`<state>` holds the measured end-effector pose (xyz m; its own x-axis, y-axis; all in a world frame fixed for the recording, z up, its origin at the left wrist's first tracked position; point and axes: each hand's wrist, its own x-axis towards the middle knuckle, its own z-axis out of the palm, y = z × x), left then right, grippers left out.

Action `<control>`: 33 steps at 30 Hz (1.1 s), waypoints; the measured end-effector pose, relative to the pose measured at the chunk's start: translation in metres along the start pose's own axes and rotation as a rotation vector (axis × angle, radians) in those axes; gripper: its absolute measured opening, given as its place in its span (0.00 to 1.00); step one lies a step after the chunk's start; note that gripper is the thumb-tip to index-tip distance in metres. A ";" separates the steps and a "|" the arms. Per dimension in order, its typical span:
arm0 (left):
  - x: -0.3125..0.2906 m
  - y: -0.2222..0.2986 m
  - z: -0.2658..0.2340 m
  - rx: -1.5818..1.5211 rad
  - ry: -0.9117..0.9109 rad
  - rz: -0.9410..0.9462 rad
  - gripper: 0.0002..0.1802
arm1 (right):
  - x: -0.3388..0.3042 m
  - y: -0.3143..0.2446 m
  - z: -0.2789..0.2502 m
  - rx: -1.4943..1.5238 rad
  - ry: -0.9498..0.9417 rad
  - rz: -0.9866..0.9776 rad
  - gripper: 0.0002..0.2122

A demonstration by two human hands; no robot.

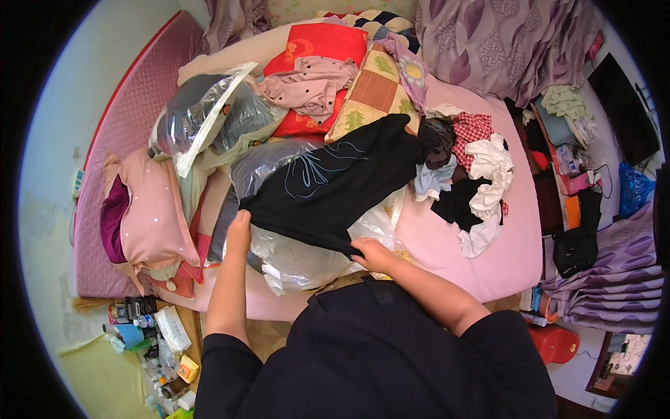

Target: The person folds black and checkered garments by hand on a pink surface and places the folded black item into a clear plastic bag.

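A black garment [335, 188] with a light-blue line drawing on it is stretched out in front of me. My left hand [239, 232] grips its near left corner, fingers closed on the cloth. At the near right corner my right hand [372, 254] pinches the edge. The far end of the garment reaches toward a loose heap of clothes, where a red-checked cloth [472, 131] and a crumpled white cloth [486, 167] lie. Beneath the garment is a clear plastic bag [279, 262], partly hidden by it.
Around this, the pink bed [447, 251] holds a green-and-brown patterned pillow [366, 91], a red pillow [317, 43], a polka-dot pink garment [310, 84], stuffed clear bags [192, 115] and a pink pillow [157, 209]. Bottles and boxes [171, 328] crowd the lower left. A red stool [555, 343] stands at right.
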<state>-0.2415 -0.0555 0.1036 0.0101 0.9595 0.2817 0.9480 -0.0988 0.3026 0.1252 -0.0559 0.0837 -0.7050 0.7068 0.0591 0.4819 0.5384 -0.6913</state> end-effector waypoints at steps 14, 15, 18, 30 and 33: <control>-0.037 -0.013 0.023 -0.091 0.282 -0.385 0.22 | 0.052 -0.051 0.079 0.144 -0.321 -0.136 0.12; -0.040 0.022 0.021 -0.133 0.334 -0.473 0.19 | 0.054 -0.044 0.083 0.140 -0.364 -0.103 0.14; -0.087 0.077 0.032 -0.390 0.284 -0.744 0.16 | 0.057 -0.048 0.089 0.181 -0.450 -0.092 0.17; -0.132 0.107 0.098 -0.303 0.128 -0.931 0.16 | 0.049 -0.024 0.085 0.444 -0.580 0.075 0.12; -0.133 0.099 0.111 -0.396 0.177 -1.027 0.14 | 0.045 0.002 0.082 0.530 -0.326 0.215 0.10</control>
<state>-0.1132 -0.1638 -0.0049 -0.7961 0.5856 -0.1528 0.3110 0.6124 0.7268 0.0517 -0.0608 0.0261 -0.7833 0.5531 -0.2839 0.3671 0.0430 -0.9292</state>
